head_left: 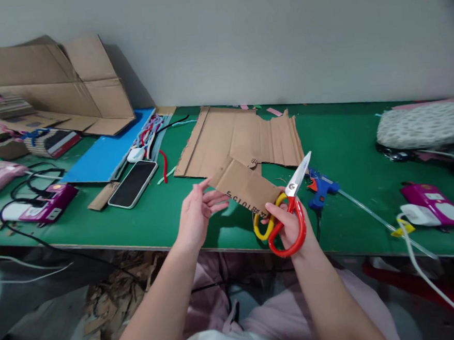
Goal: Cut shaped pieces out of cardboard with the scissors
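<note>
My right hand (292, 220) holds scissors (288, 238) with one red and one yellow handle, their closed blades pointing up and to the right. Its thumb also pins the right end of a small cardboard piece (243, 184) printed with dark characters. My left hand (202, 208) is open, palm turned inward, fingertips close to the left end of that piece; whether they touch it I cannot tell. Behind the piece, a larger torn cardboard sheet (224, 134) lies flat on the green table (341, 141).
A blue glue gun (323, 186) with a long clear stick lies right of the scissors. To the left are a phone (133, 184), a blue folder (97, 155), a purple power strip (58, 202) and folded cardboard (101, 96). A second purple power strip (439, 204) sits far right.
</note>
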### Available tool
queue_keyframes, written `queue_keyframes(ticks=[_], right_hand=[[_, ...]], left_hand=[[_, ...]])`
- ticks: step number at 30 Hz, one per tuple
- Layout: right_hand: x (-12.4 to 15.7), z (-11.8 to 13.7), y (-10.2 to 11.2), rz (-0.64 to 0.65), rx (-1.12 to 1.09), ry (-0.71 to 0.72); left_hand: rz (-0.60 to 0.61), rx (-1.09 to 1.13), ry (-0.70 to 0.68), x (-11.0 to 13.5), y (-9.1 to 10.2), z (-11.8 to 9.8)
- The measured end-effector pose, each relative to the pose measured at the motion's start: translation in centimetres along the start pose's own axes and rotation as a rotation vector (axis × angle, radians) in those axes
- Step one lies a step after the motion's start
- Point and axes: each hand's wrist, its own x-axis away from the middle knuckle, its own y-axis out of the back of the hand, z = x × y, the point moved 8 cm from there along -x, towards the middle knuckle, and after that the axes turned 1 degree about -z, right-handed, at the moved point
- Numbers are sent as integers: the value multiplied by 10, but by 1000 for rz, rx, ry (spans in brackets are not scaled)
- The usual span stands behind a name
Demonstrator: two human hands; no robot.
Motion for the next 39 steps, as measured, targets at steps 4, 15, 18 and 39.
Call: queue_keyframes(ticks=[4, 15, 18, 39], right_hand=[[4, -4, -5, 9, -7, -6], [11, -1, -18, 206, 121, -47], [12, -4, -21, 180, 62, -53], [32, -5, -35, 93, 8, 91]], left_hand=[[24, -79, 20, 4, -7, 12], [-4, -307, -227, -12, -13, -28], [-13, -115, -243, -10, -16, -26], [295, -8, -426, 17, -53, -14]])
